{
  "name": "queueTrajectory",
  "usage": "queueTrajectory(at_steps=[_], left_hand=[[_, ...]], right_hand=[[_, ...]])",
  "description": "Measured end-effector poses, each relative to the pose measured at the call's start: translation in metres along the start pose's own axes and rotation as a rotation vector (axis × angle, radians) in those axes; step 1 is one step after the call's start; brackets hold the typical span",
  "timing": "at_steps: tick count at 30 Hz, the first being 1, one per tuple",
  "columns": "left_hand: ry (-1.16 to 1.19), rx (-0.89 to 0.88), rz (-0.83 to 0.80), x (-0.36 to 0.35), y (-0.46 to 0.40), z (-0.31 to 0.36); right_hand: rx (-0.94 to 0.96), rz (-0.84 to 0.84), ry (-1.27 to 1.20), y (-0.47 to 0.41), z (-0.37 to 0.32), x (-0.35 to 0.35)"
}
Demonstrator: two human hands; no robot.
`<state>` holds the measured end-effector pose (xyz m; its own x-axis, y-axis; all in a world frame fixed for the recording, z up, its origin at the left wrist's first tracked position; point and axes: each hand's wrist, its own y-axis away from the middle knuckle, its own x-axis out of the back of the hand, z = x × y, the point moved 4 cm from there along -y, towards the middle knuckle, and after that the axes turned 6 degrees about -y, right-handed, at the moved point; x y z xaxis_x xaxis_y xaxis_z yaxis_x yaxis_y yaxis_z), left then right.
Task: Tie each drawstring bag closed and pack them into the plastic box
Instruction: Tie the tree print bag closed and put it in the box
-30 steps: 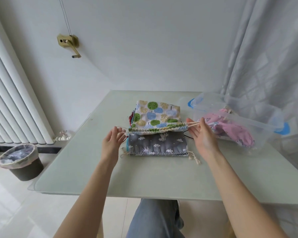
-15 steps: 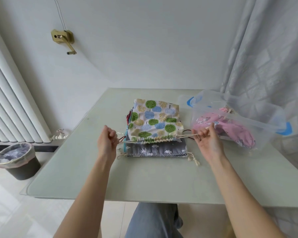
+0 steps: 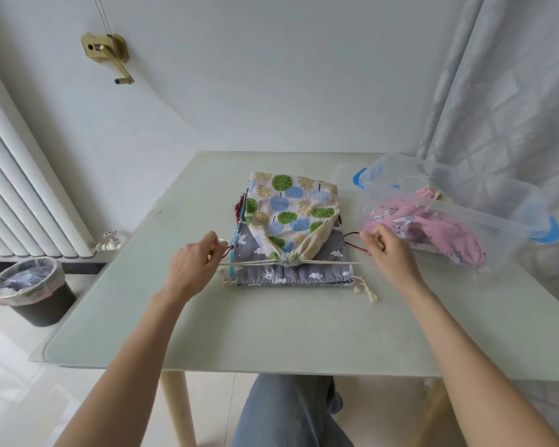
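White cotton drawstring bag with green and blue tree print (image 3: 291, 214) lies atop a stack on the pale green glass table (image 3: 271, 333), mouth cinched toward the person, cream cords (image 3: 255, 262) taut left–right. Left hand (image 3: 191, 266) and right hand (image 3: 389, 256) each grip a cord end, equidistant. Clear plastic box (image 3: 504, 204), right, nearer the right hand, holds a pink printed bag (image 3: 433, 224).

Bags under grey bag (image 3: 291, 269) mostly hidden, bin (image 3: 29, 291) cut off at left edge

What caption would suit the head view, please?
Both hands, left and right, pull cords taut, cinching the tree-print bag beside the plastic box.
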<state>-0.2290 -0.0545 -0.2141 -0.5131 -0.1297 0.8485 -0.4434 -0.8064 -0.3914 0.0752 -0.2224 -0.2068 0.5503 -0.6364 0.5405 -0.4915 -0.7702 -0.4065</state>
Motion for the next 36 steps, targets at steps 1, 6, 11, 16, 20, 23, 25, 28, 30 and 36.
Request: queueTrajectory(at_steps=[1,6,11,16,20,23,25,28,30,36], left_hand=[[-0.025,-0.038,-0.019,-0.003,0.0,0.005],[0.011,-0.26,-0.087,-0.011,0.005,0.034],[-0.004,-0.308,-0.086,-0.024,0.009,0.055],[0.263,-0.232,-0.104,-0.018,0.004,0.048],[0.379,-0.129,-0.119,-0.015,0.002,0.049],[0.373,-0.074,-0.156,-0.018,0.003,0.045],[0.377,-0.08,-0.202,-0.018,0.005,0.041],[0.329,-0.084,-0.175,-0.006,0.003,0.035],[0.324,-0.07,-0.082,0.008,-0.002,0.031],[0.368,-0.107,-0.003,0.035,-0.022,0.051]], right_hand=[[0.011,-0.04,0.028,0.001,-0.004,-0.006],[0.071,-0.267,-0.036,0.01,-0.025,-0.039],[0.105,-0.355,0.049,0.015,-0.029,-0.065],[0.115,-0.239,-0.08,0.01,-0.03,-0.053],[0.127,-0.196,-0.072,0.007,-0.034,-0.05],[0.154,-0.173,-0.051,0.008,-0.035,-0.048],[0.135,-0.186,-0.05,0.01,-0.036,-0.042],[0.14,-0.216,-0.104,0.003,-0.048,-0.028],[0.203,-0.205,-0.133,-0.007,-0.064,-0.023],[0.083,-0.324,-0.254,-0.036,-0.096,-0.051]])
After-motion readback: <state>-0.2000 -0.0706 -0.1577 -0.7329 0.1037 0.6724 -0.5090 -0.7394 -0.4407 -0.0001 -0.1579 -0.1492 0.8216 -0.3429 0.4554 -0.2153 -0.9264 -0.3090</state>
